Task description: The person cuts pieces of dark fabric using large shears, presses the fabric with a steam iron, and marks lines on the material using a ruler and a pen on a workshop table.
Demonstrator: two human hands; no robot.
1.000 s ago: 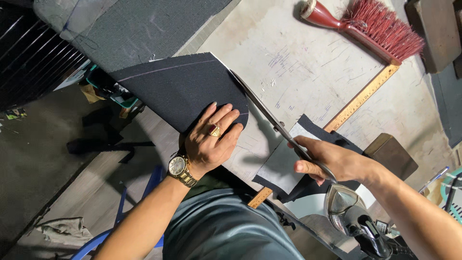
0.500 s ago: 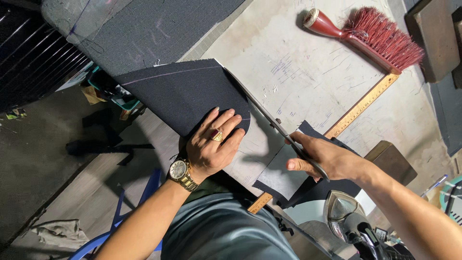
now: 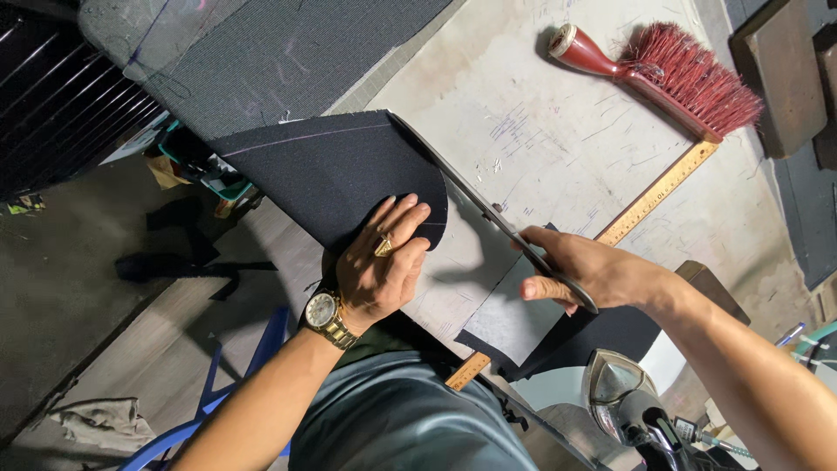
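Left hand: the left hand lay flat at lower centre, fingers spread wide on the dark fabric piece.
Right hand: the right hand, centre right, gripped long scissors.
Cut: blades ran along the fabric's right edge on the worktop.
Doing it well: I judged firm pressing and long strokes best.
Far: a red brush at upper right.

No packages, labels, signs or screens are clearly visible — only unclear small clutter beyond the table edges.
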